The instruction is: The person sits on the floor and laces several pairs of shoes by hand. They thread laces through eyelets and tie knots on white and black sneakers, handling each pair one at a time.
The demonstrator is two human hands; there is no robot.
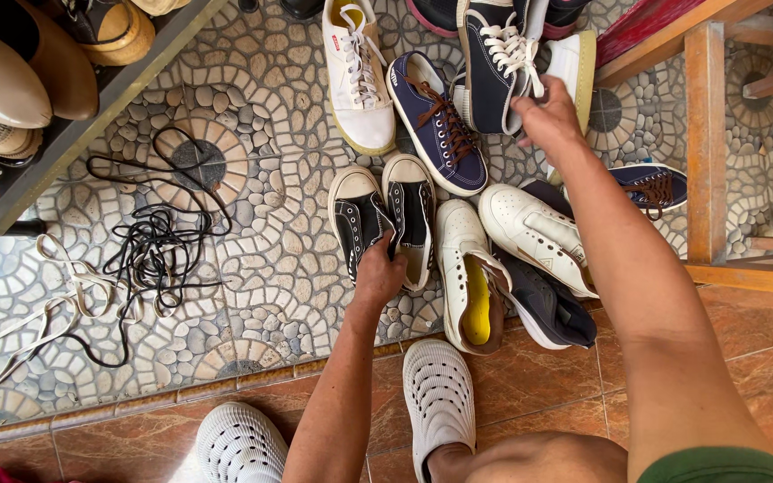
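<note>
Far left: a dark shoe rack (91,112) carries beige and tan shoes (11,76). On the pebble-pattern floor (252,241) just right of it lies a tangle of black laces (149,250), overlapping a loop of cream laces (38,304) on its near left side.

Centre: a pair of black canvas sneakers (385,219) with white toe caps stands side by side, toes pointing far. The left hand (378,273) rests at the heel openings of this pair, fingers curled into the gap between the two shoes; whether they grip a heel edge cannot be told. Beyond the pair lie a white lace-up sneaker (360,76) and a navy sneaker with brown laces (436,121).

Right of centre: the right hand (547,116) is clenched on the side of a navy high-top with white laces (494,63), holding it tilted. Near it lie white sneakers (530,233) and a dark shoe (547,309).

Far right: a wooden frame (704,143).

Near edge: two white perforated clogs (440,394).
</note>
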